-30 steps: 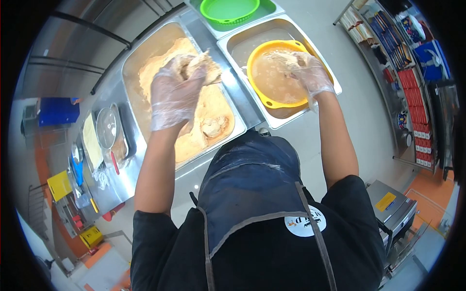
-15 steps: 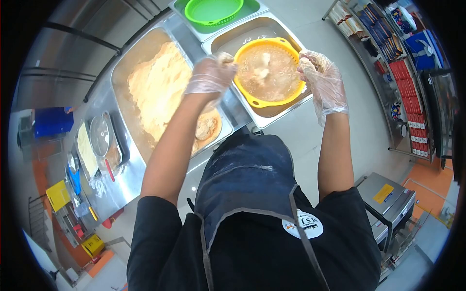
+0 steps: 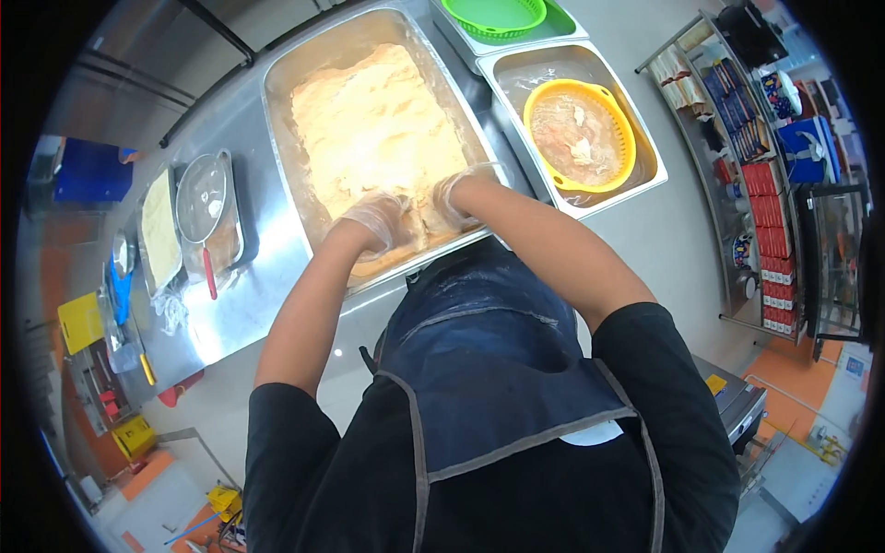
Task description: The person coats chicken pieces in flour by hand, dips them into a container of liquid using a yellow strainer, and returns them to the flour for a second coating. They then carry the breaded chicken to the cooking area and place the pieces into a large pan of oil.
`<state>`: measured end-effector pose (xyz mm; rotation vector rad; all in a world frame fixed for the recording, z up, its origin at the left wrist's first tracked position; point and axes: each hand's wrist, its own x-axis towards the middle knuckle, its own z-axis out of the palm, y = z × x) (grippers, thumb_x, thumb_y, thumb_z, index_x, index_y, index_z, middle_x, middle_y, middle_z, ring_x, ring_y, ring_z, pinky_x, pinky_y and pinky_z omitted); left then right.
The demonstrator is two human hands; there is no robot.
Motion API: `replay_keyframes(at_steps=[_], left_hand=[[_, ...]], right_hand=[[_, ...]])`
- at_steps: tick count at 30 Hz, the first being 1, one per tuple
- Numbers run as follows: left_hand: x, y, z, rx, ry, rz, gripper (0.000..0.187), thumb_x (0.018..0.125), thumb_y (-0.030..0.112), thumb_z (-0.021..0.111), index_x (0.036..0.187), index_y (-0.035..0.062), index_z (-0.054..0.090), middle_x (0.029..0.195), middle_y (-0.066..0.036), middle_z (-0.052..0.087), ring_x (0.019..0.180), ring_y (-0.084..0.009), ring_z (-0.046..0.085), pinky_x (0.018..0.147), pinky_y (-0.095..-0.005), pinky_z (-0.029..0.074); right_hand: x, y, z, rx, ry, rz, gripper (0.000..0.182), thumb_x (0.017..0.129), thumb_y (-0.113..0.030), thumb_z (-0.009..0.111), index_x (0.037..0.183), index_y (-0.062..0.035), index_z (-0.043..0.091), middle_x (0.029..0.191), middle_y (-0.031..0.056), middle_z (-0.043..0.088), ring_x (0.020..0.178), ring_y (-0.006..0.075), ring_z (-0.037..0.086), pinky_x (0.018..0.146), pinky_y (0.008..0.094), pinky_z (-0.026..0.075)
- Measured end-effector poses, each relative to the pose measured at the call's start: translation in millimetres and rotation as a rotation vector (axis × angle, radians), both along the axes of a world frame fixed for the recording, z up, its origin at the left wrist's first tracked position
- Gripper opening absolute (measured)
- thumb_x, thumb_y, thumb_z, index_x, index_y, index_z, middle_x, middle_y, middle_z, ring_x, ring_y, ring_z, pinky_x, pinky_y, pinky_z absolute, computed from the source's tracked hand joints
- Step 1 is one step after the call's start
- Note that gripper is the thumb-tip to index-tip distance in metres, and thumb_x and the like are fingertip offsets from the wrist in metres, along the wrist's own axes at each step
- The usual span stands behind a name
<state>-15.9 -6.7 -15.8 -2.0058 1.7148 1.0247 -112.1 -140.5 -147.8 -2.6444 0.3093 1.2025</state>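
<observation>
My left hand, in a clear plastic glove, is at the near end of a large steel tray of pale yellow powder. My right hand, also gloved, reaches into the same powder a little to the right. Pale, powder-coated pieces lie between the two hands. The fingers of both hands are hidden in the powder or behind the gloves and wrists. On the right, a yellow basket with pale pieces in cloudy liquid sits in a steel pan.
A green basket stands in another pan at the top. To the left are a sieve with a red handle, a tray holding a pale slab and a yellow-handled tool. A shelf rack is at the right.
Both hands have moved left from beside the yellow basket down into the powder tray. The view has shifted, so the trays appear further right.
</observation>
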Motion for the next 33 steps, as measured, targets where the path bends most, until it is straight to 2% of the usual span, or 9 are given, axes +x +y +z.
replay_keyframes(at_steps=[8, 10, 11, 12, 15, 21, 24, 27, 33], left_hand=[[-18, 8, -34, 0.002, 0.082, 0.223, 0.074, 0.081, 0.045, 0.068, 0.135, -0.0021, 0.050, 0.139, -0.023, 0.049, 0.133, -0.0333, 0.045, 0.110, -0.0390, 0.036], [-11, 0, -49, 0.088, 0.057, -0.025, 0.060, 0.087, 0.034, 0.059, 0.135, -0.0001, 0.052, 0.147, -0.020, 0.043, 0.140, -0.0319, 0.036, 0.116, -0.0365, 0.027], [-1, 6, -75, -0.067, -0.077, -0.314, 0.054, 0.088, 0.029, 0.057, 0.133, -0.0005, 0.053, 0.144, -0.020, 0.046, 0.138, -0.0333, 0.038, 0.114, -0.0369, 0.030], [10, 11, -83, -0.138, 0.215, 0.092, 0.051, 0.087, 0.026, 0.058, 0.130, -0.0021, 0.053, 0.137, -0.025, 0.049, 0.134, -0.0360, 0.041, 0.111, -0.0384, 0.034], [-15, 17, -42, -0.216, -0.114, 0.225, 0.047, 0.083, 0.024, 0.066, 0.117, -0.0060, 0.054, 0.119, -0.031, 0.058, 0.114, -0.0395, 0.058, 0.096, -0.0399, 0.049], [28, 34, -99, -0.352, -0.040, 0.037, 0.038, 0.082, 0.025, 0.070, 0.104, -0.0045, 0.059, 0.096, -0.029, 0.067, 0.091, -0.0416, 0.066, 0.081, -0.0444, 0.052], [-9, 12, 26, -0.050, 0.208, 0.487, 0.036, 0.081, 0.026, 0.071, 0.099, -0.0043, 0.061, 0.098, -0.031, 0.065, 0.091, -0.0425, 0.065, 0.080, -0.0457, 0.051], [22, 31, -17, -0.669, -0.091, 0.166, 0.038, 0.081, 0.028, 0.070, 0.097, -0.0053, 0.061, 0.095, -0.031, 0.065, 0.090, -0.0427, 0.064, 0.079, -0.0461, 0.051], [30, 20, 8, -0.455, -0.105, 0.368, 0.043, 0.081, 0.030, 0.068, 0.101, -0.0067, 0.061, 0.097, -0.029, 0.066, 0.093, -0.0421, 0.065, 0.083, -0.0456, 0.051]], right_hand=[[-18, 11, 66, 0.071, -0.003, -0.055, 0.037, 0.075, -0.034, 0.070, 0.096, -0.0046, 0.075, 0.097, 0.0186, 0.072, 0.085, 0.0281, 0.069, 0.076, 0.0421, 0.054], [-26, 14, 80, 0.044, -0.127, -0.216, 0.038, 0.075, -0.034, 0.071, 0.097, -0.0033, 0.075, 0.098, 0.0189, 0.072, 0.090, 0.0279, 0.069, 0.077, 0.0417, 0.054], [-28, 22, 85, -0.025, -0.211, -0.266, 0.034, 0.075, -0.029, 0.071, 0.097, -0.0032, 0.075, 0.098, 0.0178, 0.072, 0.091, 0.0287, 0.070, 0.078, 0.0420, 0.055], [-32, 30, 93, -0.052, -0.398, -0.339, 0.031, 0.075, -0.025, 0.072, 0.096, -0.0028, 0.075, 0.096, 0.0160, 0.073, 0.093, 0.0296, 0.070, 0.078, 0.0423, 0.056], [-16, 23, 57, -0.100, -0.441, -0.249, 0.024, 0.074, -0.019, 0.073, 0.093, -0.0049, 0.076, 0.095, 0.0125, 0.073, 0.092, 0.0274, 0.070, 0.076, 0.0393, 0.057], [-21, 17, 66, -0.147, -0.483, 0.019, 0.016, 0.072, -0.016, 0.073, 0.086, -0.0085, 0.077, 0.086, 0.0092, 0.073, 0.087, 0.0255, 0.069, 0.072, 0.0356, 0.057], [-24, 17, 60, -0.130, -0.680, -0.208, 0.013, 0.072, -0.016, 0.072, 0.081, -0.0073, 0.076, 0.084, 0.0131, 0.071, 0.087, 0.0286, 0.069, 0.073, 0.0382, 0.055], [-38, 19, 92, -0.004, -0.738, -0.468, 0.015, 0.072, -0.016, 0.068, 0.078, -0.0036, 0.074, 0.082, 0.0185, 0.069, 0.087, 0.0327, 0.068, 0.076, 0.0409, 0.054], [-34, 28, 91, 0.085, -0.806, -0.467, 0.024, 0.079, -0.024, 0.061, 0.081, -0.0020, 0.071, 0.086, 0.0209, 0.068, 0.082, 0.0346, 0.066, 0.076, 0.0420, 0.052]])
